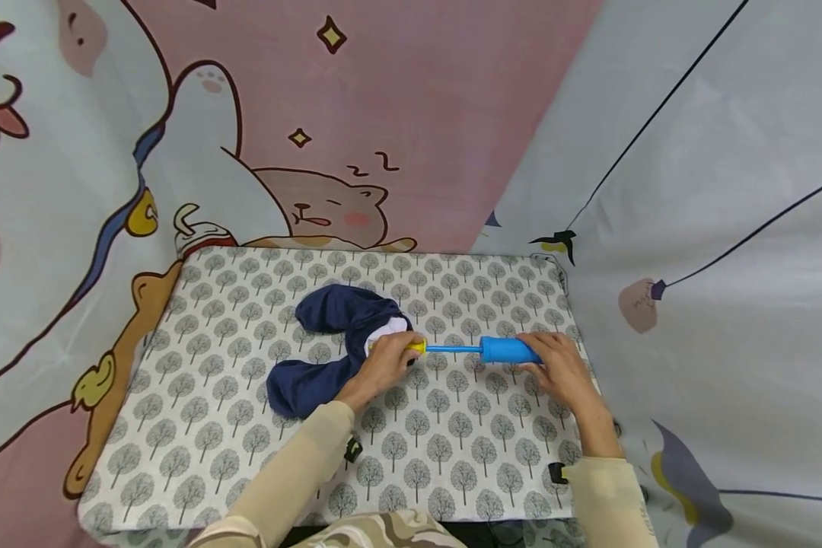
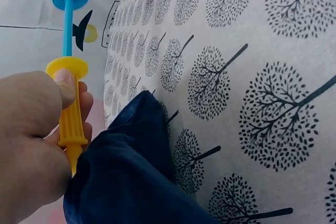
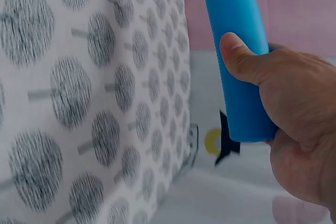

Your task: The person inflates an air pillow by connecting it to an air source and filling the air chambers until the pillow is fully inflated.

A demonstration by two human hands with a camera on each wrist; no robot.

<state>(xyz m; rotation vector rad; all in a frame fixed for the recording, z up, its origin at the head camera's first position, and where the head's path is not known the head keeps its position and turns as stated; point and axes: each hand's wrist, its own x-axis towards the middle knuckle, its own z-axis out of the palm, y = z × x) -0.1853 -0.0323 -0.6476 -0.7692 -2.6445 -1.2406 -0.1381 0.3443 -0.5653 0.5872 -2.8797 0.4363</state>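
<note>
I had both hands on the pump, which lay level across the space between them. My left hand (image 1: 386, 364) grasped its yellow end piece (image 2: 71, 121): my thumb pressed the near side just below the flange, and my fingers curled round the far side. The tapered yellow tip ran on past my grip to the edge of the navy garment (image 1: 356, 332); I could not tell whether it went into the fabric.

My right hand (image 1: 558, 367) grasped the blue barrel (image 1: 510, 350), thumb laid across it and palm against its side, with most of my fingers hidden behind. The barrel's closed end sat next to my palm, and its other end reached beyond my thumb towards my left hand. Between my two grips the thin blue rod (image 1: 454, 348) showed bare and straight.

The garment rested on the tree-print cloth (image 1: 441, 418), its two navy lengths spread out beyond my left hand and its white patch (image 1: 392, 327) just beside my knuckles.
</note>
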